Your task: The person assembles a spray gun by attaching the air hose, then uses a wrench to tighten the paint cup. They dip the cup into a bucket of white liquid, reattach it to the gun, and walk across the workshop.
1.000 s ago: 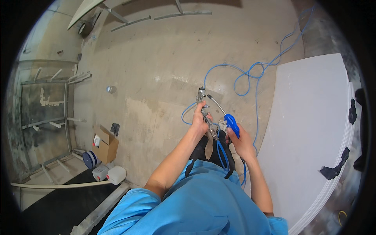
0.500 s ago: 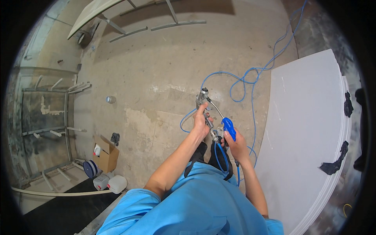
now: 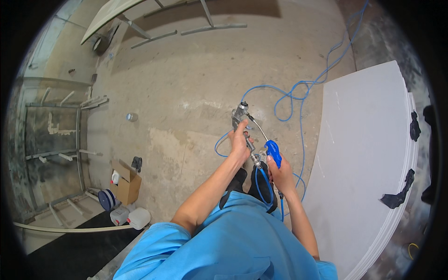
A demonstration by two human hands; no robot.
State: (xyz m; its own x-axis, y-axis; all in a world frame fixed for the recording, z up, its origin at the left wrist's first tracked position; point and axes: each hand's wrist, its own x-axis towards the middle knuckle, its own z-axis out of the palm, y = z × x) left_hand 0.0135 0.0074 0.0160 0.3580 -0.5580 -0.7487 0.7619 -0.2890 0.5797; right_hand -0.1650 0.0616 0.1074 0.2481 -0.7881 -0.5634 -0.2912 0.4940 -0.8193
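My left hand (image 3: pixel 241 143) is wrapped round the handle of a metal spray gun (image 3: pixel 241 110), whose head points away from me. A blue air hose (image 3: pixel 264 179) hangs in a loop from the fitting at the bottom of its grip. In my right hand (image 3: pixel 281 173) is a blue air blow gun (image 3: pixel 273 152) with a thin bent metal nozzle. The nozzle's tip is at the side of the spray gun's head; whether it touches cannot be made out. A second hose drops from below my right hand. My palms hide parts of both handles.
Blue hose (image 3: pixel 298 91) lies in loops on the floor ahead. Pale flat panels (image 3: pixel 357 154) are stacked at the right. To the left are a cardboard box (image 3: pixel 128 186), white jugs (image 3: pixel 139 218), a small jar (image 3: pixel 132 117) and a metal rack (image 3: pixel 79 140). Metal stand legs (image 3: pixel 212 28) rest at the far side.
The spray gun in my left hand has shifted very slightly left and upward. My right hand and the blow gun have hardly moved, and both grips stay the same.
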